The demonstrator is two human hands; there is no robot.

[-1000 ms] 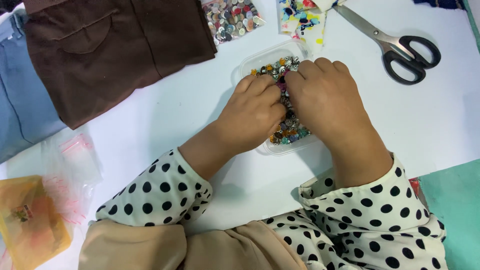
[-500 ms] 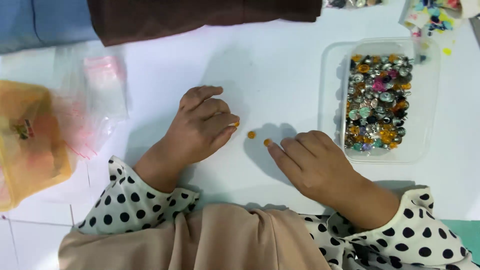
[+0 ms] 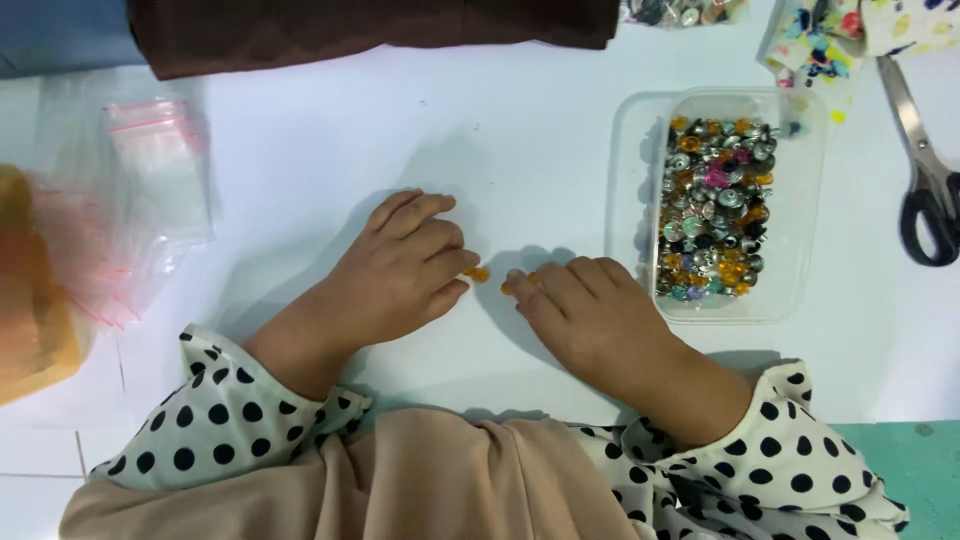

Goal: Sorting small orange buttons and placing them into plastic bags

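Observation:
My left hand (image 3: 400, 272) lies palm down on the white table (image 3: 300, 150), fingers curled. Its fingertips touch a small orange bead (image 3: 478, 273). My right hand (image 3: 592, 312) also rests palm down just to the right, its index fingertip against a second orange bead (image 3: 507, 287). The two hands almost meet at the beads. Neither hand grips anything that I can see. A clear plastic box (image 3: 632, 180) with several mixed metal and coloured beads stands right beside my right hand.
Scissors (image 3: 930, 190) lie at the right edge. Small clear zip bags (image 3: 155, 180) and an orange bag (image 3: 30, 300) are at the left. Brown cloth (image 3: 370, 30), blue cloth (image 3: 60, 35), a colourful patterned cloth (image 3: 830, 40) and a bag of buttons (image 3: 685, 12) line the far edge.
Both hands left the bead box and came down onto the table to its left. They have since drawn closer together around the orange beads.

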